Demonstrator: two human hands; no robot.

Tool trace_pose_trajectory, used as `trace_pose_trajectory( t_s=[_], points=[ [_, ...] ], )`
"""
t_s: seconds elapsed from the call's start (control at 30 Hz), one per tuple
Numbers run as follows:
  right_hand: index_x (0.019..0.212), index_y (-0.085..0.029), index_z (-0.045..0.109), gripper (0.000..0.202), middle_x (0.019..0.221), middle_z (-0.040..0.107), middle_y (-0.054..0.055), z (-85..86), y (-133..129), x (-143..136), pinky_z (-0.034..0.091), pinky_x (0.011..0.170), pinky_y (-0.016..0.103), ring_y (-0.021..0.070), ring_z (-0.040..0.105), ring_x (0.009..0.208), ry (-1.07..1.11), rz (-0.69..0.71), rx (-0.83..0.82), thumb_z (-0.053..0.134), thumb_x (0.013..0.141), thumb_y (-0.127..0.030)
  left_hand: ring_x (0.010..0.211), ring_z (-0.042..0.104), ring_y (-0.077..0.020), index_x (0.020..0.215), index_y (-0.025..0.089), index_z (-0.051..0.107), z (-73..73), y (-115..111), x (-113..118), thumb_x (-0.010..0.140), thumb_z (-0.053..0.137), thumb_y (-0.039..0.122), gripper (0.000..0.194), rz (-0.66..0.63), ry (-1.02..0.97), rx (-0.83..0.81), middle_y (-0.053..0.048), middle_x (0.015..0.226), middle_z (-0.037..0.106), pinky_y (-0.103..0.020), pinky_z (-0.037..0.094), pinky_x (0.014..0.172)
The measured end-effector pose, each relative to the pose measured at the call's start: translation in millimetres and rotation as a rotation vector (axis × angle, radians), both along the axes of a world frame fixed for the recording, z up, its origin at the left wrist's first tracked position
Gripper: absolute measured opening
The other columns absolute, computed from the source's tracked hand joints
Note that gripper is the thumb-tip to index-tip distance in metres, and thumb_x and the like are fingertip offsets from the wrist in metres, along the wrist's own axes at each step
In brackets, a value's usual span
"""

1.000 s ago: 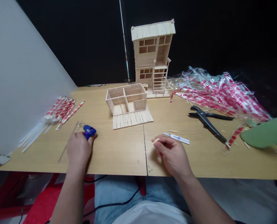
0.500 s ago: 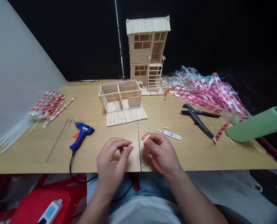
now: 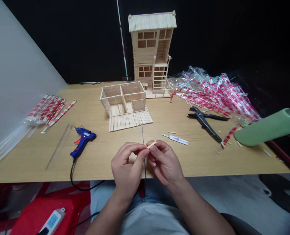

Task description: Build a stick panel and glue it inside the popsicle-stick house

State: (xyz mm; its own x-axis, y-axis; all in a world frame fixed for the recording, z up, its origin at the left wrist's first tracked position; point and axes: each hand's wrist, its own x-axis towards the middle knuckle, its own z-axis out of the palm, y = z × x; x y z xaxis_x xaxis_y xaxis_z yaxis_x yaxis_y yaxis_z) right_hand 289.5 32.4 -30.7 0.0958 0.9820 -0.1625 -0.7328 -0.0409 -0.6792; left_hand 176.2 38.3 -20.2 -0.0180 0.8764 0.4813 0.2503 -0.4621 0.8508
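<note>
The place seems to be a small craft corner; whether it belongs to a home or to a workshop, I cannot tell. On the plain wooden table (image 3: 103, 160) lie a glue gun (image 3: 83, 139), a small knife (image 3: 178, 139), pliers (image 3: 205, 124) and a clear ruler (image 3: 59, 146), which are tools for handwork. At the back, before a black wall (image 3: 208, 32), stands a model house (image 3: 145, 58) made of thin sticks. Plastic wrappers (image 3: 215, 94) are heaped near it.
</note>
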Motion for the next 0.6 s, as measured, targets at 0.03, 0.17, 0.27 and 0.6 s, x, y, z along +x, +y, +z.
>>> trace_pose_trajectory(
  t_s=[0.03,0.17,0.27,0.6],
  points=[
    [0.067,-0.023,0.073,0.022,0.075,0.071,0.0,-0.3,0.0,-0.7,0.03,0.037,0.016,0.0032,0.04,0.045,0.001,0.0,0.001,0.091,0.059,-0.033,0.079,0.066,-0.0167,0.084,0.02,0.072,-0.6,0.1,-0.1,0.085,0.073,0.024,0.004,0.003,-0.005,0.003,-0.003,0.081,0.071,-0.029,0.053,0.073],
    [0.067,-0.023,0.074,0.021,0.076,0.073,0.0,-0.9,0.3,-3.1,0.031,0.038,0.016,0.0033,0.041,0.045,0.007,-0.002,0.005,0.091,0.06,-0.032,0.078,0.066,-0.0157,0.083,0.02,0.072,-2.6,1.4,-0.1,0.085,0.073,0.021,0.002,0.02,-0.013,0.022,-0.002,0.08,0.071,-0.029,0.052,0.073],
    [0.067,-0.023,0.075,0.02,0.074,0.072,0.0,-0.7,1.0,-4.8,0.03,0.038,0.017,0.0033,0.041,0.044,-0.002,-0.021,0.01,0.091,0.06,-0.033,0.078,0.065,-0.0157,0.083,0.02,0.071,-5.3,2.1,0.1,0.085,0.072,0.022,0.003,0.026,-0.022,0.021,-0.002,0.08,0.07,-0.029,0.052,0.073],
    [0.081,-0.026,0.078,0.005,0.084,0.073,0.002,-8.9,-1.2,9.5,0.05,0.059,0.025,0.0141,0.062,0.071,-0.608,-0.268,0.21,0.081,0.077,-0.025,0.071,0.063,-0.0147,0.079,0.019,0.071,-3.0,4.2,-6.6,0.083,0.074,0.028,0.01,-0.011,-0.15,-0.164,-0.003,0.077,0.067,-0.027,0.053,0.067]
  ],
)
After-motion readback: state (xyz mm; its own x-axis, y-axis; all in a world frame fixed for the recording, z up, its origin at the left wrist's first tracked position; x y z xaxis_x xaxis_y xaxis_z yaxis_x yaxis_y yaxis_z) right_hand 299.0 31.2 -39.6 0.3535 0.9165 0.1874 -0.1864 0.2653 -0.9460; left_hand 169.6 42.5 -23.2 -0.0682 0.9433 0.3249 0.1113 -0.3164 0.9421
